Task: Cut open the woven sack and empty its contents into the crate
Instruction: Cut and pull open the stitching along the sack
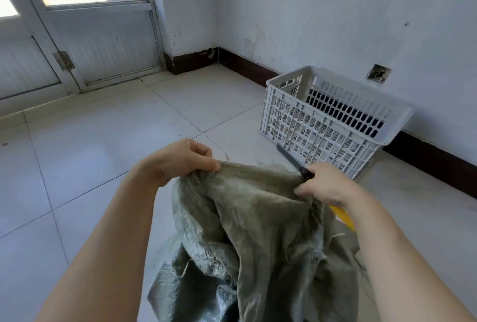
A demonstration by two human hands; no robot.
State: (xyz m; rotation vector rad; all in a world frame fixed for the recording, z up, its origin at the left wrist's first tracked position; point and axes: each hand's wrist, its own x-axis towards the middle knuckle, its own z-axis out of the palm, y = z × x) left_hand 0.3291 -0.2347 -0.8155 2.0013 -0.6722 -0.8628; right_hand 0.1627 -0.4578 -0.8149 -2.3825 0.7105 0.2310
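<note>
Two hands are holding the woven sack (258, 218) taut: left hand (180, 161) pinching its edge, right hand (327, 187) gripping edge plus knife (289, 157). Cutting is probably coming next, needing the blade drawn across cloth; crate (309, 128) is standing beyond the right hand.

We see the woven sack (258, 218) as coarse, matt grey-green weave, frayed along its top edge. The crate (322, 125) is smooth moulded white plastic with a dull finish. The floor (90, 161) is glazed, glossy pale tile. The knife (294, 163) seems to have a dark metal blade, though blur leaves us unsure. The wall (335, 12) is matt, stained paint.
</note>
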